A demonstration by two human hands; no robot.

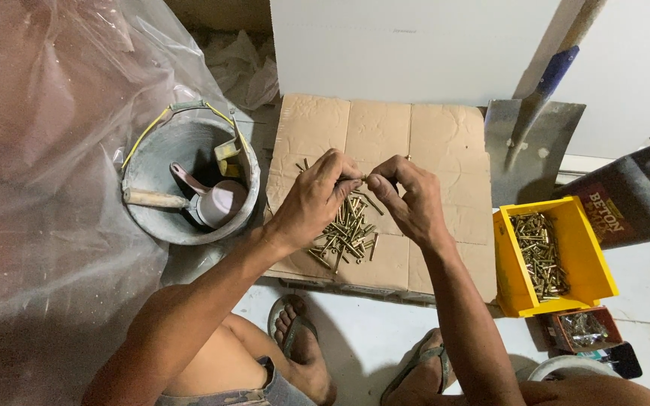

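Brass-coloured screw (pixel 360 178) sits pinched between my left hand (pixel 315 199) and right hand (pixel 406 197), fingertips of both closed on it, above the screw pile (pixel 346 229) on flattened cardboard (pixel 385 143), beside a yellow bin (pixel 552 256).

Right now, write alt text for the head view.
A person's left hand and right hand pinch a small brass screw above a pile of screws on flattened cardboard. A yellow bin of screws sits right, a grey bucket left.
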